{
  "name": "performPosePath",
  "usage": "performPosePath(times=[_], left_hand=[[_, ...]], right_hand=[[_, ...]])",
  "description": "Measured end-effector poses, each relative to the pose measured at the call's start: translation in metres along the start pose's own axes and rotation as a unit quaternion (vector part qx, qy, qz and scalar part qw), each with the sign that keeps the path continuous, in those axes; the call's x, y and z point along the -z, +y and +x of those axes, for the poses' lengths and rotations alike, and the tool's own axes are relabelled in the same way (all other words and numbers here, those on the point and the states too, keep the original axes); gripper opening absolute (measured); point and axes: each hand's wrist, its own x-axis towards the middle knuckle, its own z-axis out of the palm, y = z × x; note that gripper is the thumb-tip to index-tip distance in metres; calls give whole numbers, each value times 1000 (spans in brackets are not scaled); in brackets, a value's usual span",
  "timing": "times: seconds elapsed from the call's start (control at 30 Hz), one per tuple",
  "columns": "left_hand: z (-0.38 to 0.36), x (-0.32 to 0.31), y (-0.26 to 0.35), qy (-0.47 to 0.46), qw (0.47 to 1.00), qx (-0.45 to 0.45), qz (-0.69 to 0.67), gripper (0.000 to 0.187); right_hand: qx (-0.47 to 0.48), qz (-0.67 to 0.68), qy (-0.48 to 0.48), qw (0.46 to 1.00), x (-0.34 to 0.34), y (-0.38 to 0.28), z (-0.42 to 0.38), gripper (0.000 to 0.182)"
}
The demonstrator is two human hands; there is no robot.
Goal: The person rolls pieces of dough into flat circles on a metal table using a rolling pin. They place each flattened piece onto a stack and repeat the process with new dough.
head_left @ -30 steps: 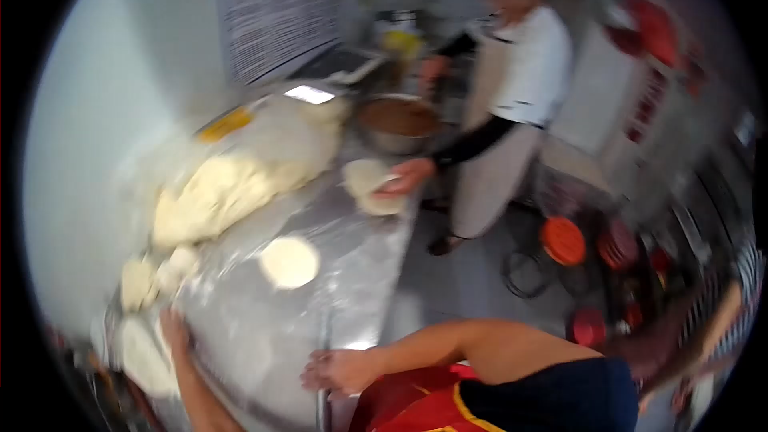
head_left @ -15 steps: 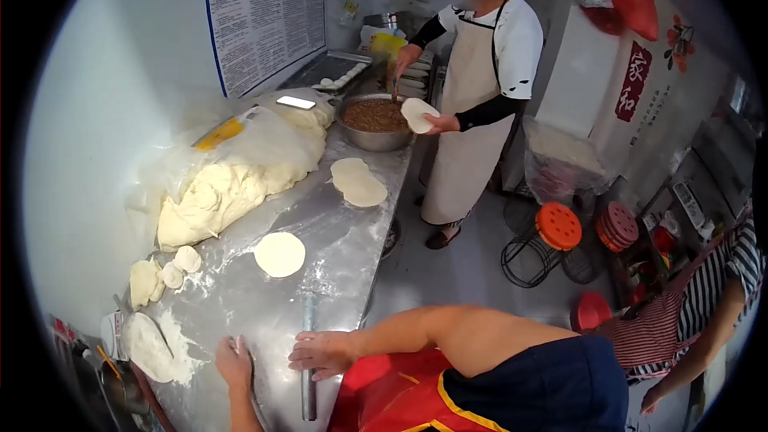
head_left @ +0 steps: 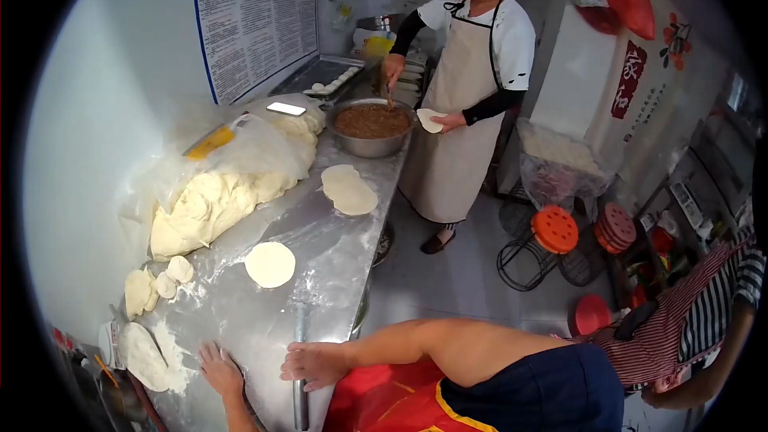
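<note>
My left hand (head_left: 222, 370) lies on the metal worktable (head_left: 264, 316) with its fingers stretched out, holding nothing, close to a floured patch. Across a metal rolling pin (head_left: 301, 408) rests my right hand (head_left: 314, 363), its fingers extended rather than wrapped around the pin. A round flat dough sheet (head_left: 270, 265) lies beyond both hands. Farther up the table, two dough rounds (head_left: 350, 190) overlap. Small dough pieces (head_left: 166, 284) sit at the left, above a floured oval piece of dough (head_left: 146, 356).
A big dough mass (head_left: 212, 210) lies under plastic along the wall, with a phone (head_left: 286, 109) on top. An aproned co-worker (head_left: 460, 104) holds a dough round and stirs a bowl of brown filling (head_left: 372, 122). Another person (head_left: 680, 320) stands at right; stools (head_left: 554, 230) are on the floor.
My left hand has moved left and its fingers have spread out. My right hand stays on the rolling pin. The co-worker's dough round is now tilted. The view has shifted slightly.
</note>
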Motion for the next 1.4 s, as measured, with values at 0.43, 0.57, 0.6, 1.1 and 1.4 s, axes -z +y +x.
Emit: performPosePath(times=[0.43,0.57,0.6,1.1,1.4], left_hand=[[14,-5,-9,-18,999,10,28,49],[18,-12,-10,-26,998,11,51,50],[18,-10,-11,-29,998,15,60,50],[21,-13,-16,-48,993,16,103,51],[24,-13,-16,-51,993,24,102,51]], right_hand=[[3,34,34,999,-3,0,4,58],[16,32,45,998,5,-3,8,52],[18,26,51,998,6,-3,8,51],[4,47,38,998,-2,-2,4,60],[-7,40,19,999,1,-3,4,58]])
